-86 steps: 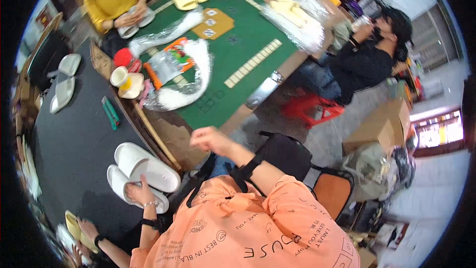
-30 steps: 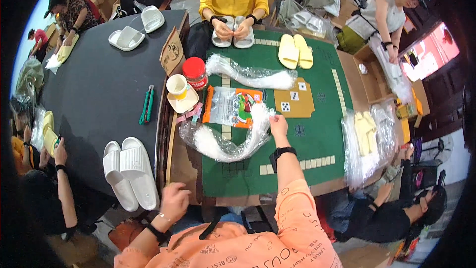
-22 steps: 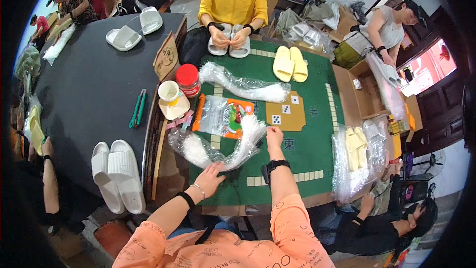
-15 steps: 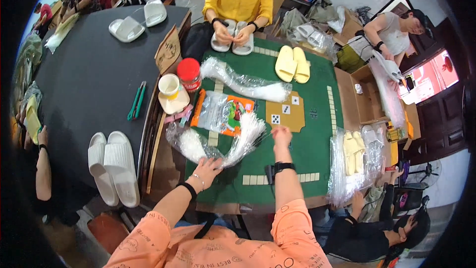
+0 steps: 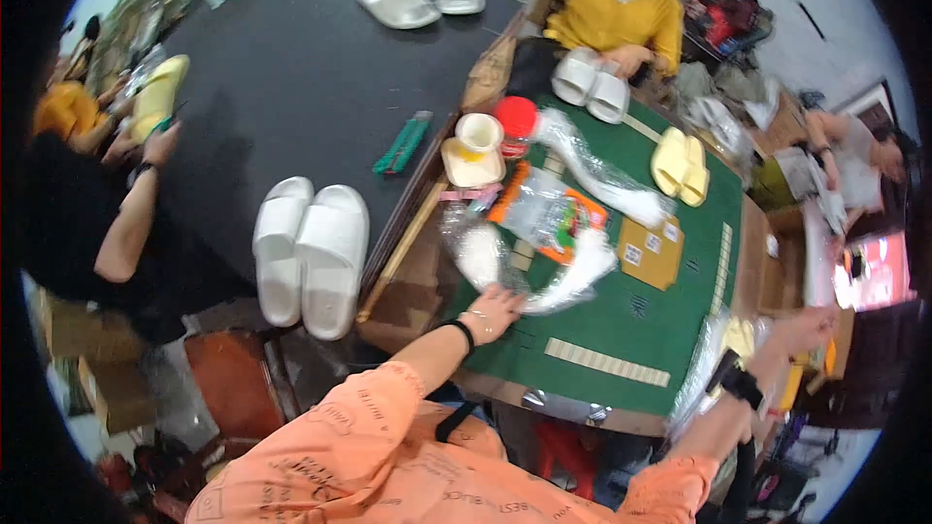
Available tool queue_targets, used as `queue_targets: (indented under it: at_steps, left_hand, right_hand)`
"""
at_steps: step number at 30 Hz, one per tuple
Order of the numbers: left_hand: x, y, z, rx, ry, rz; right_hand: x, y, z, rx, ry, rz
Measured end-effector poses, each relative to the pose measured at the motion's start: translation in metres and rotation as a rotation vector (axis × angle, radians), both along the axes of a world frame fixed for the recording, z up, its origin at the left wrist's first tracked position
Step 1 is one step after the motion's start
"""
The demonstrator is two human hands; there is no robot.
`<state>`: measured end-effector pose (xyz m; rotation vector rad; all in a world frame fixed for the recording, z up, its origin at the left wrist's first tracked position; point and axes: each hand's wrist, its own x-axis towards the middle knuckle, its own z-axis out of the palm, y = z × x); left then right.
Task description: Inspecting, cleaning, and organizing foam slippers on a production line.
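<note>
Left hand: the left hand (image 5: 492, 313) lies at the near edge of the green table (image 5: 670, 330), fingers curled onto the loose end of a pile of clear plastic bags (image 5: 544, 281); it looks like a light pinch, not a fist.
Right hand: the right hand (image 5: 811, 328) reaches out past the table's right side toward a stack of yellow slippers (image 5: 743, 340) wrapped in plastic; motion blur hides the fingers, so I cannot tell whether it grips anything.
Bags: the pile lies crumpled just beyond the left hand, on the green felt.
Doing it well: judged from here, peel one bag off the pile with fingertips only, keeping the rest pinned flat so they don't drag along; slick film clings, so a slow pull is safer.
Row of tiles: a pale strip of tiles (image 5: 607, 362) lies between the two hands; keep sleeves clear of it.
Mid-table: an orange packet (image 5: 549, 223) and a brown card (image 5: 652, 252) lie beyond the bags.
Left table: white slippers (image 5: 311, 252) rest on the dark table (image 5: 320, 68).
Far side: a person in yellow holds another white pair (image 5: 592, 92).
</note>
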<state>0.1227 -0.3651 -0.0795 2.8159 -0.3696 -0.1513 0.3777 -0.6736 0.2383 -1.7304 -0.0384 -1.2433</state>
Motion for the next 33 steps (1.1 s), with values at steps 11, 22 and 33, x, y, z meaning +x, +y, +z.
queue_targets:
  at_steps: [11,22,33]
  left_hand:
    - [-0.130,0.128,0.125,-0.506,-0.246,0.590]
    - [-0.179,0.363,0.094,-0.375,-0.369,1.029]
    - [-0.148,0.398,0.066,-0.280,0.415,0.884]
  right_hand:
    - [-0.277,0.340,-0.125,-0.084,0.957,1.638]
    - [-0.405,0.512,-0.229,0.238,1.746,1.571]
    - [-0.433,0.604,-0.272,1.111,1.634,1.077]
